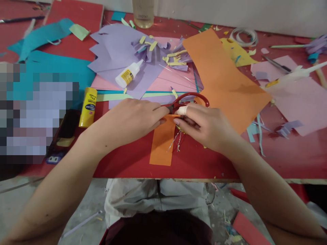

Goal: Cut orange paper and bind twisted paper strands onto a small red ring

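Observation:
My left hand is closed, thumb and fingers pinching the top edge of an orange paper strip. The strip hangs down over the red tabletop toward its front edge. At the strip's upper right corner, my right hand is closed too, with thumb and fingertips on the paper; a pale wrap covers one finger. Thin silvery twisted strands stick out below the right fingertips, and what they join is hidden. Just behind both hands lie scissors with red handles, their blades partly covered by my fingers.
A yellow glue stick stands left of my left forearm. Beyond the hands lie a white glue bottle, purple paper and a large orange sheet. A clear bottle stands at the back. Paper scraps litter the red table.

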`<state>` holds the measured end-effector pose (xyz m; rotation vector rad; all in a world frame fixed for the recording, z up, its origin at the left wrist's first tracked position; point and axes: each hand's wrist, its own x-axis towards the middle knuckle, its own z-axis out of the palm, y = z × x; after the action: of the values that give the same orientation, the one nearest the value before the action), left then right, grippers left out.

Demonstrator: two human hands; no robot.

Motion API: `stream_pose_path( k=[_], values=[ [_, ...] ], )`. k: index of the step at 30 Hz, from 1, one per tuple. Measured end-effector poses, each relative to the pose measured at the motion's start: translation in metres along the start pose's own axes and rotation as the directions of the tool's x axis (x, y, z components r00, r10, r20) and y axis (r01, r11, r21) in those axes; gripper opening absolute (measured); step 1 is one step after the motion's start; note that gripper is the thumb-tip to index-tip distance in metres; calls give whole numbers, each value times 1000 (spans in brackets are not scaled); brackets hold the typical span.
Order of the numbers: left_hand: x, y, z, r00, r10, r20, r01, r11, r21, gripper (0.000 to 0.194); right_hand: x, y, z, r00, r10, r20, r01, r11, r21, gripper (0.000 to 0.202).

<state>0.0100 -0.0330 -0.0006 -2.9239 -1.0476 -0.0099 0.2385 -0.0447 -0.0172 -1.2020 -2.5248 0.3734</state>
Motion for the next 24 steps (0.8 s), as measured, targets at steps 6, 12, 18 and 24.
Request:
stream_pose_path(
  k=[6, 12, 18, 24],
  values=[
    [0, 0, 0, 1000, 2, 1, -2, 1000, 6, 18, -1, 1, 0, 1000, -6, -2, 6, 1000, -5, 16],
    [1, -1, 1, 1000, -5, 19, 5, 1000, 13, 18, 0, 0, 1, 1000, -4, -8, 4, 1000, -11, 16],
    [0, 0, 2, 1000, -8, 11, 8, 1000, 8, 19, 0, 0, 0, 1000, 0, -3, 0, 1000, -5, 15],
    [0, 0, 0, 1000, -10, 8, 10, 1000, -6, 19, 0, 0, 0, 1000, -6, 2, 6, 1000, -19, 16]
  ],
)
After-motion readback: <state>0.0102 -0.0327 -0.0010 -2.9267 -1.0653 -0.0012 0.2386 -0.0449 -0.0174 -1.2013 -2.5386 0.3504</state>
